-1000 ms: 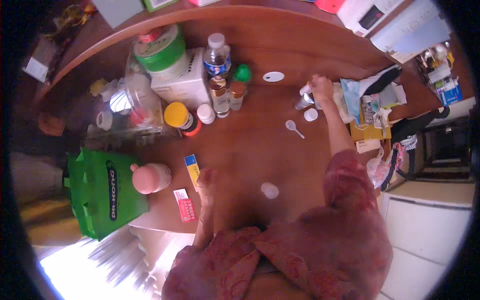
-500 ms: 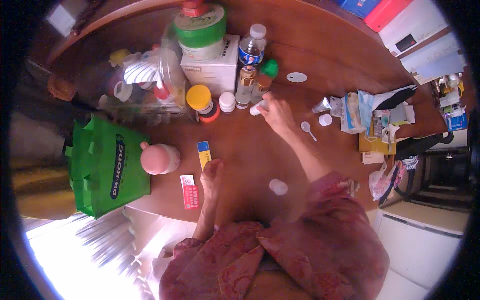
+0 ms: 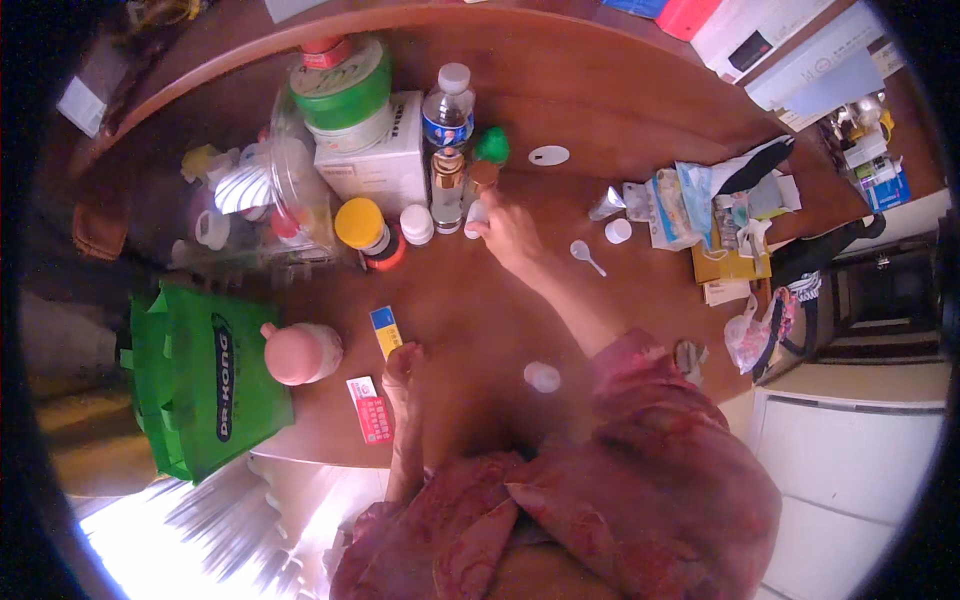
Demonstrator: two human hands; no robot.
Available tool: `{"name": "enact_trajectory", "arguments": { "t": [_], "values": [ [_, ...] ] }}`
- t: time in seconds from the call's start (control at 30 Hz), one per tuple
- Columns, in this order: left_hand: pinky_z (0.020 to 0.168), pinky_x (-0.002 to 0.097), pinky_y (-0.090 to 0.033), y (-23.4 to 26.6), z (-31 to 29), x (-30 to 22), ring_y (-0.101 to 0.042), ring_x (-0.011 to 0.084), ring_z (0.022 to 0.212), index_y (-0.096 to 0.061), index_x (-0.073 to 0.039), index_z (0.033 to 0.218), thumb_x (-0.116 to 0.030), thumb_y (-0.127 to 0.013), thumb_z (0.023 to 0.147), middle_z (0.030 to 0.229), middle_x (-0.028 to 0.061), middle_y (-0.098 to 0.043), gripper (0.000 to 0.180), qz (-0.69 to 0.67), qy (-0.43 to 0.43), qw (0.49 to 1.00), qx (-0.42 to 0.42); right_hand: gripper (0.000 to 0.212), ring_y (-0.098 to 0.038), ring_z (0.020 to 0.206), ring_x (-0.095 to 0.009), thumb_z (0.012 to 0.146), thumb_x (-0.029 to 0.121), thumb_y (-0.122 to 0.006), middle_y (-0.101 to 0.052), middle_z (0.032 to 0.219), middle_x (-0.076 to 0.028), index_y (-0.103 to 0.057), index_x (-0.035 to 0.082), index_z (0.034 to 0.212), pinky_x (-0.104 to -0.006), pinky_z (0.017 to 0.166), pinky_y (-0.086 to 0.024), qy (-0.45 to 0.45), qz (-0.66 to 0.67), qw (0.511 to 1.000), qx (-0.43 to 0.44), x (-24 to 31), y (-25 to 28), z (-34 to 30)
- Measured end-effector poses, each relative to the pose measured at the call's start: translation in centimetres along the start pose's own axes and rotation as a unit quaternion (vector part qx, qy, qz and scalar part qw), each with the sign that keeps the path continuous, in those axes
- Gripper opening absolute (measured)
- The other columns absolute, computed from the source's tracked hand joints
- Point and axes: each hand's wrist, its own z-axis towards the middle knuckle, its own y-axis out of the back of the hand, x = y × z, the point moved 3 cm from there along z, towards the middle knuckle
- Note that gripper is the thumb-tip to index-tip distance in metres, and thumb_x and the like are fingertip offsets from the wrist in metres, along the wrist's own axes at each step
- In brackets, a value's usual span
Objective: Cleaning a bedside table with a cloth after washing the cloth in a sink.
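My right hand (image 3: 510,235) reaches to the back of the table, its fingers closed around a small white bottle (image 3: 476,218). That bottle stands just right of a clear bottle with a gold collar (image 3: 448,195) and in front of a brown-tinted bottle with a green cap (image 3: 491,146). A white lidded jar (image 3: 416,225) is left of them. My left hand (image 3: 403,362) rests on the table with loosely curled fingers, holding nothing I can see. It lies at the near end of a blue and yellow box (image 3: 384,330). Beside it is a red and white box (image 3: 371,408).
A pink cup (image 3: 302,353) and a green bag (image 3: 215,375) stand at the left. A translucent white cup (image 3: 542,377) sits near the front. To the right lie a white spoon (image 3: 587,256), a white cap (image 3: 618,231) and packets (image 3: 680,205). A yellow-lidded jar (image 3: 362,225) stands behind.
The whole view has shifted, moving things left and down. My right hand has brought the white bottle from a tilt to nearly upright beside the other bottles. My left hand stays by the blue and yellow box.
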Motion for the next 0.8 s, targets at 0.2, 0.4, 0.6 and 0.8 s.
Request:
{"name": "enact_trajectory", "arguments": {
  "t": [0.2,0.4,0.6,0.8],
  "values": [
    [0.07,0.0251,-0.048,0.4,-0.4,-0.5,-0.059,0.0101,0.078,-0.061,-0.002,0.095,-0.019,-0.065,0.083,0.084,0.0073,-0.066,0.022,0.044,-0.006,0.999,-0.005,0.035,-0.058,0.085,-0.036,0.079,0.036,-0.064,-0.061,0.082,-0.019,-0.06,0.006,0.096,-0.046,0.072,-0.049,-0.072,-0.229,0.936,-0.259,-7.3,7.6,-1.6],
    [0.066,0.0301,-0.051,-2.8,0.7,-2.1,-0.064,0.0167,0.074,-0.061,-0.003,0.096,-0.016,-0.064,0.081,0.082,0.011,-0.067,0.021,0.184,-0.05,0.982,0.017,0.027,-0.061,0.081,-0.035,0.075,0.023,-0.067,-0.064,0.085,-0.017,-0.061,0.004,0.093,-0.0461,0.072,-0.049,-0.247,-0.245,0.931,-0.108,-17.1,8.6,-3.3],
    [0.063,0.0336,-0.052,-7.5,3.1,-1.4,-0.066,0.0238,0.072,-0.062,-0.004,0.096,-0.015,-0.064,0.079,0.082,0.0126,-0.067,0.02,0.207,-0.119,0.97,0.035,0.011,-0.061,0.072,-0.037,0.081,0.013,-0.059,-0.062,0.075,-0.02,-0.061,0.004,0.085,-0.0462,0.063,-0.048,-0.033,-0.082,0.996,0.0,-3.9,4.6,-5.4],
    [0.064,0.0339,-0.052,-8.0,3.9,-4.8,-0.066,0.0237,0.073,-0.063,-0.005,0.096,-0.016,-0.064,0.08,0.083,0.0139,-0.067,0.02,0.133,-0.115,0.984,0.013,0.012,-0.058,0.076,-0.038,0.083,0.013,-0.058,-0.059,0.081,-0.019,-0.058,0.001,0.084,-0.0456,0.064,-0.047,0.07,0.047,0.996,-0.04,1.9,-1.8,-3.1]
  ]
}}
